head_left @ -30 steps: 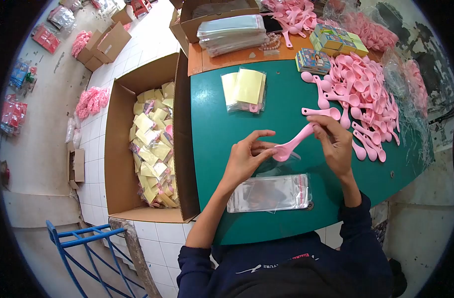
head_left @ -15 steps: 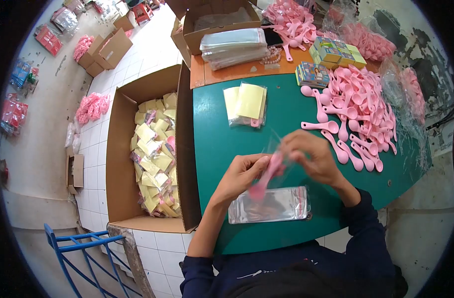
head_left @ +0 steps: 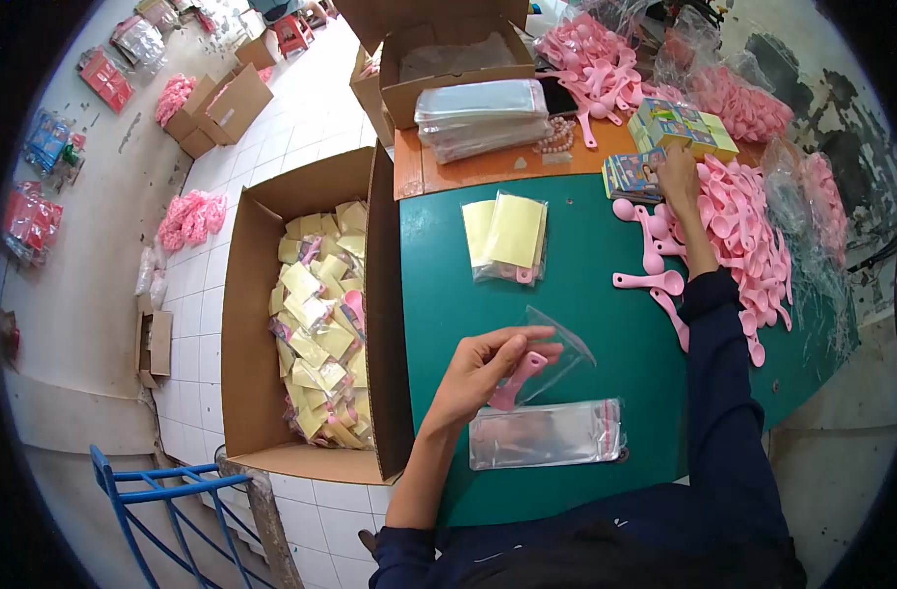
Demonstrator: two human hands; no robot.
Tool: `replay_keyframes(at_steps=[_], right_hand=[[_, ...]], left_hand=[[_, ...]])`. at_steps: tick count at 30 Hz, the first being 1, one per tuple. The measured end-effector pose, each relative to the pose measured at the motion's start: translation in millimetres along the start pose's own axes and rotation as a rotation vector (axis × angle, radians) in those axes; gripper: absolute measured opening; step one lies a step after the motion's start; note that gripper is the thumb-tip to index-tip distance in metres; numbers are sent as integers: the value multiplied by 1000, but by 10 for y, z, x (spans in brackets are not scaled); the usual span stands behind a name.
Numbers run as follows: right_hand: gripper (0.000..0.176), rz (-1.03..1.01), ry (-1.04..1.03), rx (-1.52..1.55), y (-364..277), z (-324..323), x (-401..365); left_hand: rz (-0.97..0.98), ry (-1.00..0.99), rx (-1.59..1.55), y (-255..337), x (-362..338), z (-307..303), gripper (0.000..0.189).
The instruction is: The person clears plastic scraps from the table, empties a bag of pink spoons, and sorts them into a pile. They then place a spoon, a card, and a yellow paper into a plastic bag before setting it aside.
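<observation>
My left hand (head_left: 478, 378) is closed around a pink plastic spoon (head_left: 507, 388) and a clear plastic bag (head_left: 561, 363), above the green table. Below it lies a stack of clear bags (head_left: 547, 434). My right hand (head_left: 677, 179) is stretched to the far right, its fingers bent and closed at the edge of a stack of printed cards (head_left: 627, 177); the fingertips are partly hidden. Beside that arm spreads a large heap of pink spoons (head_left: 738, 221). Packed bags with yellow cards (head_left: 512, 231) lie farther back on the table.
An open cardboard box (head_left: 244, 363) full of packed bags stands left of the table. On the orange surface are bundles of clear bags (head_left: 483, 113), yellow-edged card stacks (head_left: 679, 128) and more pink spoons (head_left: 591, 64). A blue metal frame (head_left: 164, 481) stands at lower left.
My right hand has left the bag and moved up and right to the printed cards. My left hand keeps the spoon and bag. The whole view has shifted slightly.
</observation>
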State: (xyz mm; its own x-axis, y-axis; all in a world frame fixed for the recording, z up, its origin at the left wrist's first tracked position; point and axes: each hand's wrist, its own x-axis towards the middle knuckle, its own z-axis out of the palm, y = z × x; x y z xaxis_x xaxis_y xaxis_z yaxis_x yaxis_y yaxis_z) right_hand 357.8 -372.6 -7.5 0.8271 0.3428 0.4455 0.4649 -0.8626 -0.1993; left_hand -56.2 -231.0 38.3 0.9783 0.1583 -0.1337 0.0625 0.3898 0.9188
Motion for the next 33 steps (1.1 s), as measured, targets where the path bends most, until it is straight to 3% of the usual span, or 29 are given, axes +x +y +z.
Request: replay_keyframes(at_steps=[4,7,10,13,18,21,23,28,33], right_hand=[[18,47,52,67,-5,-151,-60],[17,-184,198,10,4,-350,-127],[20,-242,71,446,-218,-755,-321],[15,-126,-474,1016,-792,-1582,-999],[12,-265,-706,905,-1086,-2154,-1610],[13,-371,-613,812,-1057,-2154,-1665],[13,-337,-609,821,-1066,-2238,-1666],[12,-492,-426,686,-1061,-2265,-1718],[12,-473,-435,755,-1075,-2346,-1737]], left_hand=[[-5,27,12,-25,24,-1,36],[-8,22,19,-23,13,13,36],[0,25,44,-25,-4,0,34],[4,39,52,-20,20,31,33],[-14,5,136,-48,13,33,32],[-33,-43,252,-25,-40,60,32],[23,-78,313,-2,-56,107,31],[73,-7,157,11,-94,156,29],[108,-6,154,17,-126,196,31]])
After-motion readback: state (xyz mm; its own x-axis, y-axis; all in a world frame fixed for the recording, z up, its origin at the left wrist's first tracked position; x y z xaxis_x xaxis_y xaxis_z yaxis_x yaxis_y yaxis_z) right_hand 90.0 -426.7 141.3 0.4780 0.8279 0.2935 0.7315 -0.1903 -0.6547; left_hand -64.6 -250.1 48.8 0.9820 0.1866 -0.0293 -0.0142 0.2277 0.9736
